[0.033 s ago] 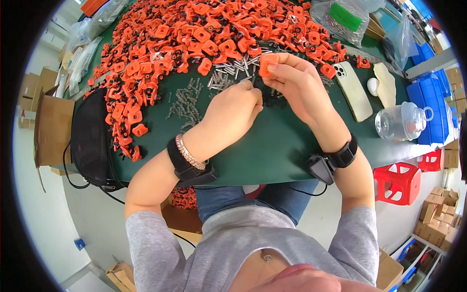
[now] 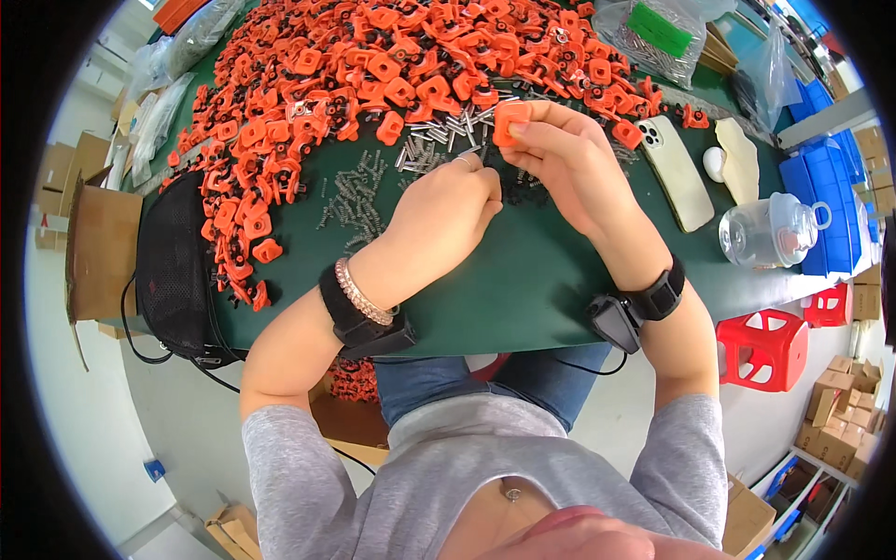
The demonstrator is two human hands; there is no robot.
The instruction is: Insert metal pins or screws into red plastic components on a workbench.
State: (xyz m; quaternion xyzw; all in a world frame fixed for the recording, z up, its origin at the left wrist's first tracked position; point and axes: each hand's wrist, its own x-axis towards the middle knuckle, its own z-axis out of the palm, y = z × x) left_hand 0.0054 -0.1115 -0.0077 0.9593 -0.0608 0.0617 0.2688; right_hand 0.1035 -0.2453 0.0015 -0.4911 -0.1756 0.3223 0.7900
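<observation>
head: inside table edge (image 2: 504, 342), right hand (image 2: 567, 161) pinches orange part (image 2: 509, 119), left hand (image 2: 442, 202) curled, contents unclear.

The right hand (image 2: 571, 161) pinches an orange part (image 2: 510, 121) near the curled left hand (image 2: 443, 207), whose fingertips are hidden. Springs (image 2: 357, 198) and pins (image 2: 417, 153) lie on the table (image 2: 509, 294), before a heap of orange parts (image 2: 383, 65).

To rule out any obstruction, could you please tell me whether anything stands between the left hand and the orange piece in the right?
Nothing visible does: open space separates the left hand from the orange piece pinched in the right hand; metal pins lie on the table.
</observation>
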